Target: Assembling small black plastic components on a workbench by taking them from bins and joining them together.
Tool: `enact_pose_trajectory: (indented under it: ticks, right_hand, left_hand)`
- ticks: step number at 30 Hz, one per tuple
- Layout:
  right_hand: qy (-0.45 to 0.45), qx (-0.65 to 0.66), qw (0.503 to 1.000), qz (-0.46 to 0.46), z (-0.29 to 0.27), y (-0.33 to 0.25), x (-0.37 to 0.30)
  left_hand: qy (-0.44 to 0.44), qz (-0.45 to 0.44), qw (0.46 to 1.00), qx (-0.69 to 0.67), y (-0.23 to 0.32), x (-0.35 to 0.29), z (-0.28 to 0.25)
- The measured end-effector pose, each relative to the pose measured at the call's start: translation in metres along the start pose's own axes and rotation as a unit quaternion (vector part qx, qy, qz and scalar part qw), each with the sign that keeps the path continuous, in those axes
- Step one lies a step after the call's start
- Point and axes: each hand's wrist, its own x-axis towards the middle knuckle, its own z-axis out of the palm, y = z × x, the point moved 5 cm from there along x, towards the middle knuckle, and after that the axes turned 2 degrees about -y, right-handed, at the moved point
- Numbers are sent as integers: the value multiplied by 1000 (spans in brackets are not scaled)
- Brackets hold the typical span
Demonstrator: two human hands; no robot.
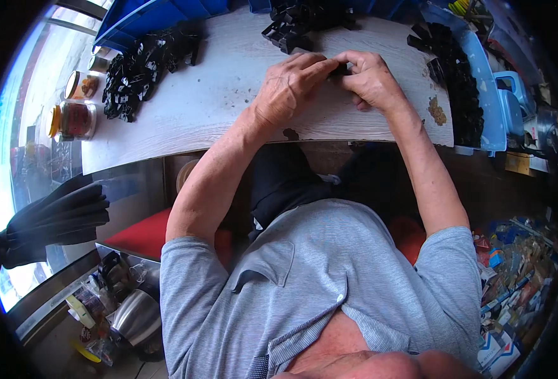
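Both hands meet over the far middle of the whitish worktable (pixel 209 101). My right hand (pixel 375 82) is closed, with thumb and forefinger pinching a small black plastic part (pixel 340 69). Reaching in from the other side, my left hand (pixel 291 87) has its fingers closed on the same part. Most of that part is covered by the fingers, so its full shape does not show. Just beyond the hands lies a heap of black plastic parts (pixel 288 35).
More black parts are piled at the left (pixel 130 79), and others (pixel 462 88) lie beside a light blue tray (pixel 495 126) at the right. Blue bins (pixel 159 18) line the far edge. Jars (pixel 77 120) stand by the left edge. A steel flask (pixel 135 316) is lower left.
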Motion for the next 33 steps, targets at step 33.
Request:
enact_pose_trajectory:
  ticks: [33]
  right_hand:
    - [-20,10,1000,-4,0,0,0]
  left_hand:
    - [-15,6,1000,-7,2,2,-4]
